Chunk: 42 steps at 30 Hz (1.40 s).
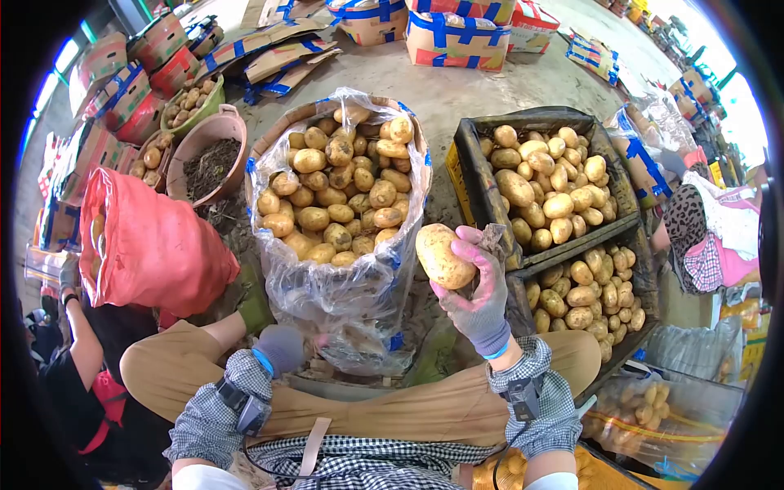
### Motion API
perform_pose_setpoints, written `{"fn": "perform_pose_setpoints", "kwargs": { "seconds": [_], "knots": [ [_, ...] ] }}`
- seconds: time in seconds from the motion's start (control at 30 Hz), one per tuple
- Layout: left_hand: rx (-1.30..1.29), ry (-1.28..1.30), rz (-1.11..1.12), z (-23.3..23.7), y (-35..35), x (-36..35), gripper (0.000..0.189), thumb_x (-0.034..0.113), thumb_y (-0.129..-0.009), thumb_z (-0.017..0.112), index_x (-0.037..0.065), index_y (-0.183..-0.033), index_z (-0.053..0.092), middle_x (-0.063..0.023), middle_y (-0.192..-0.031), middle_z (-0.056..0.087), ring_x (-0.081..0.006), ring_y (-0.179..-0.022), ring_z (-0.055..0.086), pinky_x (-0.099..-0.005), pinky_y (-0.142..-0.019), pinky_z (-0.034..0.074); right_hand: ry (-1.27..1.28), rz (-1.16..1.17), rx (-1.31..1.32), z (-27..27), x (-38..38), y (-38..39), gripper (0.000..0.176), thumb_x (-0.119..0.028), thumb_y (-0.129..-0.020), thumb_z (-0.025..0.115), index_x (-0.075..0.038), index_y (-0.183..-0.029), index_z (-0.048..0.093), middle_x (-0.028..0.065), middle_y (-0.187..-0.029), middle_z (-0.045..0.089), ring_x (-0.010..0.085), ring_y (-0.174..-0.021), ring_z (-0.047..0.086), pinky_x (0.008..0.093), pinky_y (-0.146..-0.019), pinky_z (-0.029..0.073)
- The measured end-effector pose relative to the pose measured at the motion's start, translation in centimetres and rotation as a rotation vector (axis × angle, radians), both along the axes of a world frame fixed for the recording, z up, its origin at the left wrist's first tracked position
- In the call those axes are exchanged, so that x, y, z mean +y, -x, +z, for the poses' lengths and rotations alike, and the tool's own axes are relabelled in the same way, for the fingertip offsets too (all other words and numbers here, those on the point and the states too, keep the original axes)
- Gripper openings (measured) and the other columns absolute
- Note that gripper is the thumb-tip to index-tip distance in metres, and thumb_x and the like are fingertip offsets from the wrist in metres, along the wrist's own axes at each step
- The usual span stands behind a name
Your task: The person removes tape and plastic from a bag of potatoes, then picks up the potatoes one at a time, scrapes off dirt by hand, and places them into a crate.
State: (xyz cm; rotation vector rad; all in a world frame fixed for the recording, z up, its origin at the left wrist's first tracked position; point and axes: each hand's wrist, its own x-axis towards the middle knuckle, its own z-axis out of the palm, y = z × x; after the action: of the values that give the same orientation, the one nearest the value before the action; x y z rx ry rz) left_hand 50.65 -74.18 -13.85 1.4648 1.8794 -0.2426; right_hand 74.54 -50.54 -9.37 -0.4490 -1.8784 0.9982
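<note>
My right hand (482, 298), in a grey and pink glove, grips a large potato (442, 256) between the box and the crates; a dark scrap shows at its fingertips. My left hand (282, 347), in a grey glove, is low at the near left side of a plastic-lined box (412, 196) full of potatoes; its fingers are largely hidden. To the right stand an upper black-lined crate (535, 265) and a lower black-lined crate (633, 339), both holding potatoes.
A red sack (155, 245) leans at the left, near a pink tub (220, 126) of dark debris and a green basin (214, 100) of potatoes. Cardboard boxes (457, 45) stand behind. Parts of other people show at the far left (82, 335) and right (686, 229).
</note>
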Motion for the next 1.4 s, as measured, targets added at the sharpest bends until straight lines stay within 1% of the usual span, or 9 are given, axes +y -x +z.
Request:
{"fn": "perform_pose_setpoints", "kwargs": {
  "seconds": [0.27,0.4,0.5,0.63,0.73,0.87,1.07,1.23,1.4],
  "knots": [
    [-0.176,-0.210,-0.007,2.8,-1.8,3.1,0.059,0.025,-0.086,0.068,0.010,-0.139,0.044,-0.0184,-0.109,0.060,-0.0283,-0.093,0.063,-0.0353,-0.080,0.052,-0.168,-0.012,-0.061,0.6,-0.2,-0.2,0.058,-0.006,-0.066,0.080,-0.010,-0.120,0.056,0.0141,-0.129,0.053,0.0315,-0.119,0.052,0.0402,-0.101,0.043],
    [-1.265,-0.336,0.675,5.8,-5.3,5.4,0.064,0.021,-0.088,0.069,0.007,-0.141,0.037,-0.0110,-0.115,0.057,-0.0151,-0.103,0.057,-0.0269,-0.088,0.049,-0.115,0.151,-0.033,0.8,-1.8,0.4,0.055,-0.004,-0.065,0.079,-0.012,-0.116,0.060,0.0149,-0.128,0.054,0.0324,-0.117,0.054,0.0404,-0.099,0.045],
    [-1.519,-0.607,0.734,6.9,-6.5,9.0,0.062,0.025,-0.089,0.068,0.008,-0.140,0.037,-0.0063,-0.113,0.057,-0.0151,-0.101,0.058,-0.0270,-0.088,0.050,-0.119,0.303,-0.102,0.8,-2.5,0.8,0.056,-0.007,-0.067,0.081,-0.009,-0.119,0.059,0.0159,-0.127,0.055,0.0319,-0.116,0.055,0.0388,-0.100,0.044],
    [-1.655,-0.292,0.971,6.0,-6.2,9.5,0.058,0.034,-0.090,0.065,0.008,-0.136,0.041,-0.0038,-0.111,0.056,-0.0122,-0.094,0.057,-0.0256,-0.083,0.050,0.104,0.308,-0.136,0.7,-2.4,0.4,0.053,-0.030,-0.084,0.073,0.000,-0.125,0.055,0.0164,-0.121,0.059,0.0282,-0.115,0.055,0.0357,-0.099,0.043],
    [-1.891,-0.152,1.000,4.7,-7.0,9.2,0.054,0.048,-0.093,0.056,0.008,-0.129,0.048,-0.0043,-0.110,0.058,-0.0102,-0.083,0.054,-0.0249,-0.074,0.048,0.794,0.438,-0.061,1.4,-2.6,0.0,0.061,-0.046,-0.095,0.052,0.006,-0.127,0.052,0.0125,-0.119,0.060,0.0166,-0.111,0.054,0.0324,-0.097,0.043],
    [-1.890,-0.070,1.032,3.3,-7.3,9.1,0.053,0.052,-0.093,0.052,0.008,-0.122,0.052,-0.0048,-0.100,0.061,-0.0115,-0.078,0.058,-0.0247,-0.071,0.050,0.606,0.302,-0.169,0.4,-3.5,0.5,0.053,-0.035,-0.083,0.074,0.001,-0.119,0.059,0.0107,-0.107,0.063,0.0134,-0.101,0.058,0.0279,-0.089,0.046],
    [-1.400,0.004,0.830,3.5,-7.8,9.6,0.045,0.043,-0.098,0.048,0.005,-0.120,0.054,-0.0063,-0.097,0.065,-0.0117,-0.068,0.064,-0.0234,-0.057,0.055,0.244,0.056,-0.495,2.2,-1.9,-1.1,0.034,-0.033,-0.076,0.076,-0.008,-0.096,0.065,0.0096,-0.087,0.062,0.0241,-0.079,0.062,0.0321,-0.071,0.050],
    [-0.172,-0.700,0.304,3.8,0.3,11.0,0.042,0.022,-0.088,0.063,0.006,-0.125,0.054,-0.0153,-0.097,0.065,-0.0269,-0.088,0.065,-0.0376,-0.076,0.054,0.312,-0.604,-0.970,4.9,4.4,-11.1,0.039,-0.036,-0.095,0.056,0.001,-0.090,0.067,0.0075,-0.076,0.062,0.0124,-0.063,0.056,0.0286,-0.057,0.043],
    [0.597,-0.284,0.090,-1.0,13.5,13.9,0.045,0.025,-0.074,0.067,0.009,-0.116,0.061,-0.0170,-0.101,0.066,-0.0350,-0.096,0.063,-0.0455,-0.084,0.050,0.184,-0.595,-0.897,4.1,6.2,-13.3,0.033,-0.027,-0.094,0.057,0.005,-0.095,0.064,0.0149,-0.077,0.062,0.0273,-0.070,0.057,0.0351,-0.067,0.045]
  ]
}}
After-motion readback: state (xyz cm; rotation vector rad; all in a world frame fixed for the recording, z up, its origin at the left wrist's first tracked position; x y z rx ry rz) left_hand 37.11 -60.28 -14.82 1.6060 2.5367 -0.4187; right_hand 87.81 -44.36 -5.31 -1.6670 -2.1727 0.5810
